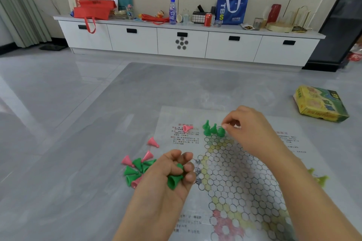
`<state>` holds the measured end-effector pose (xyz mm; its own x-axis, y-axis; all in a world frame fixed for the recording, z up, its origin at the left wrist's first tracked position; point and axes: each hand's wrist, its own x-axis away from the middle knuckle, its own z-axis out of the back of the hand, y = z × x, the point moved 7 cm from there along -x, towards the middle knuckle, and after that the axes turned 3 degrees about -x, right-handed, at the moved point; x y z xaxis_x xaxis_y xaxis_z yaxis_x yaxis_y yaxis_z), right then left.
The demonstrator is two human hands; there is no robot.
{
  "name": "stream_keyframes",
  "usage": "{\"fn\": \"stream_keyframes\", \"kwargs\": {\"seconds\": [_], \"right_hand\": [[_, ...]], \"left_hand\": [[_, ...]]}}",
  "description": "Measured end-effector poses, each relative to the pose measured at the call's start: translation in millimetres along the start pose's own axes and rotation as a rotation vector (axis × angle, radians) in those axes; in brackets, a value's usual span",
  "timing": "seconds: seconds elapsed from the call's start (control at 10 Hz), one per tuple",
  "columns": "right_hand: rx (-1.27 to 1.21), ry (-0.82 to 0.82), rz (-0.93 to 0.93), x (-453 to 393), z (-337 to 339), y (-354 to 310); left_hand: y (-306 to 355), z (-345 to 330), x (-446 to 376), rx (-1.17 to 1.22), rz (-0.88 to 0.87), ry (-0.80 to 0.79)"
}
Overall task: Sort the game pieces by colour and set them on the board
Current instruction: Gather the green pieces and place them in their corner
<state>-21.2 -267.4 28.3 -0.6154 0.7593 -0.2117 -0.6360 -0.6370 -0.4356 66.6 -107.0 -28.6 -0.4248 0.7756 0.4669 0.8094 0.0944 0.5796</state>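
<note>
A paper game board (241, 178) printed with hexagon cells lies on the floor. Several green cone pieces (210, 129) stand upright at its far tip. My right hand (248, 129) is just right of them, its fingertips pinching the top of the rightmost green piece (221, 131). My left hand (172, 178) hovers over the board's left edge and holds green pieces (173, 181) in its curled fingers. A loose heap of green and pink pieces (137, 168) lies on the floor left of the board. One pink piece (187, 128) lies tipped on the board's printed text.
A yellow-green game box (319, 103) lies on the floor at the right. Yellow-green pieces (317, 177) show blurred beyond my right forearm. A long white cabinet (182, 43) with bags, bottles and cans on top runs along the far wall.
</note>
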Motion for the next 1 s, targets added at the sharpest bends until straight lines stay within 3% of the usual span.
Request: {"fn": "stream_keyframes", "kwargs": {"seconds": [0.4, 0.5, 0.7, 0.8, 1.0], "right_hand": [[0.063, -0.023, 0.028, -5, -21, 0], [0.062, -0.031, 0.019, -6, -24, 1], [0.041, -0.013, 0.024, -7, -26, 0], [0.049, -0.012, 0.028, -7, -26, 1], [0.056, -0.03, 0.036, -6, -25, 0]], "left_hand": [[3, -1, 9, -0.067, -0.084, -0.068], [12, -14, 11, -0.298, -0.169, -0.231], [13, -7, 11, -0.289, -0.15, -0.207], [11, -3, 11, -0.149, -0.078, -0.153], [14, -4, 15, -0.183, -0.102, -0.164]]}}
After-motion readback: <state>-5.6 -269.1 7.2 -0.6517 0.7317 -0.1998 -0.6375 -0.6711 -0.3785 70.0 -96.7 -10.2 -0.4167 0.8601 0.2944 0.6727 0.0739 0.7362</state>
